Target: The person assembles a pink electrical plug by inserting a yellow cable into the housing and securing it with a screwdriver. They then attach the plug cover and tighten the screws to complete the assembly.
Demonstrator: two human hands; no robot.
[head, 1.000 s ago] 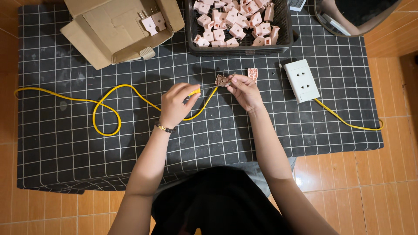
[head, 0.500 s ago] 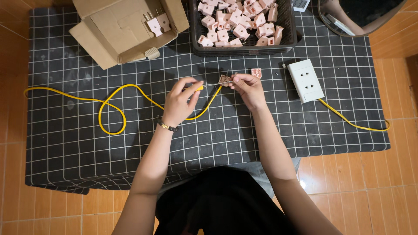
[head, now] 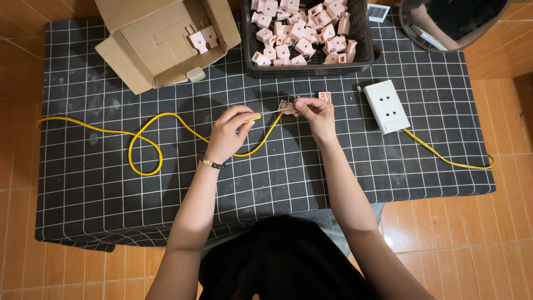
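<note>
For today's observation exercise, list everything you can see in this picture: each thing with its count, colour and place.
Cable: one, yellow, looped across the cloth.
Plug part: one, pink, between the fingertips.
Loose plug piece: one, pink, beside right hand.
Basket: one, black, top centre, full of pink plug parts.
Cardboard box: one, brown, top left.
Socket block: one, white, right.
Tablecloth: one, black, white grid.
Left hand: holds cable end.
Right hand: holds plug part.

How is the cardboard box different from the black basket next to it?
The cardboard box is tan, solid-walled, flaps open, and holds only a couple of pink plugs. The black basket is slotted plastic and piled with many pink plug parts. Both sit at the far edge of the checked tablecloth.
</note>
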